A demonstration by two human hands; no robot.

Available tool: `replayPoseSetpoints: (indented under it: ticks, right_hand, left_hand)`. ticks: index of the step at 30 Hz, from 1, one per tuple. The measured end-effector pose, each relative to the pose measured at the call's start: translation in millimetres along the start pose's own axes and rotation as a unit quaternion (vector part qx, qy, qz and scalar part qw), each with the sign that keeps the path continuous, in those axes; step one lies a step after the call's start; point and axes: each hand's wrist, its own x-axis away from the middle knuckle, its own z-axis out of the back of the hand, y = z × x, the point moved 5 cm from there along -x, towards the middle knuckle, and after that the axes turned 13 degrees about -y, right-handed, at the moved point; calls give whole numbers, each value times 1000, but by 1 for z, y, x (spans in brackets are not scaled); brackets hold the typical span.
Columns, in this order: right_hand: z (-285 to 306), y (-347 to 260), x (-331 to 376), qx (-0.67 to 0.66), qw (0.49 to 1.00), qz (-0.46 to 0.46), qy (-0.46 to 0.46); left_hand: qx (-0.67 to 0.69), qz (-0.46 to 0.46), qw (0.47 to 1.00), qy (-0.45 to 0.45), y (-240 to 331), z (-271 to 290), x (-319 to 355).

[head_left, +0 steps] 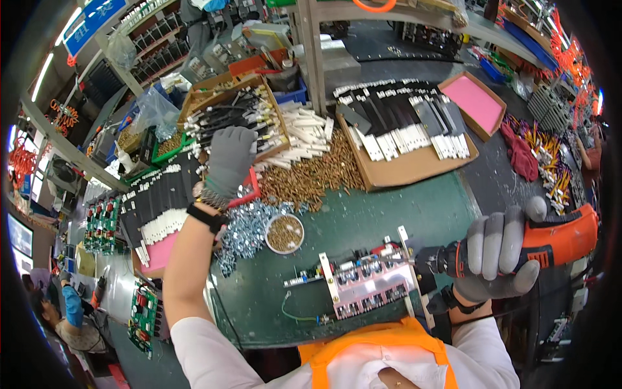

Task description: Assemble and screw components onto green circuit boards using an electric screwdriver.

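Observation:
My right hand (502, 246), in a grey glove, is wrapped round an orange and black power screwdriver (564, 238). Its chuck points left, and its long thin bit reaches over an electronic assembly (370, 282) with white end strips. Farther up on the left, my left hand (230, 159) reaches out in a grey glove, back upward. It is above a red tray (251, 187), beside a cardboard box (280, 127) of black and white parts. Its fingers bend away and their tips are hidden, so any held thing is out of sight.
Brass-coloured screws (317, 172) are heaped beyond the green bench top (324, 217). Near them are silvery metal pieces (245, 235) and a round tub (285, 234) of small parts. A carton (408, 167) holds black and white strips. A post (312, 61) rises behind. Another person (71, 321) works at left.

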Motion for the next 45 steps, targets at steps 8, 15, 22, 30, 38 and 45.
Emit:
replayPoseSetpoints:
  ticks: [8, 15, 22, 30, 38, 45]
  right_hand:
    - [-25, 11, 8, -118, 986, -27, -114]
    - [-34, 33, 28, -51, 992, -103, -56]
    - [-39, 44, 43, -18, 983, -179, -24]
    - [-38, 47, 42, -1, 977, -214, -17]
    - [-41, 45, 41, 40, 973, -227, -34]
    - [-40, 48, 39, 42, 973, -225, -14]
  left_hand:
    - [40, -177, 983, -8, 131, 106, 84]
    - [186, -223, 949, -125, 211, 91, 141]
    - [154, -205, 953, -159, 229, 87, 145]
    - [150, -213, 954, -147, 234, 88, 148]
    - [152, -205, 953, -165, 235, 85, 150]
    - [149, -201, 956, -154, 236, 85, 152]
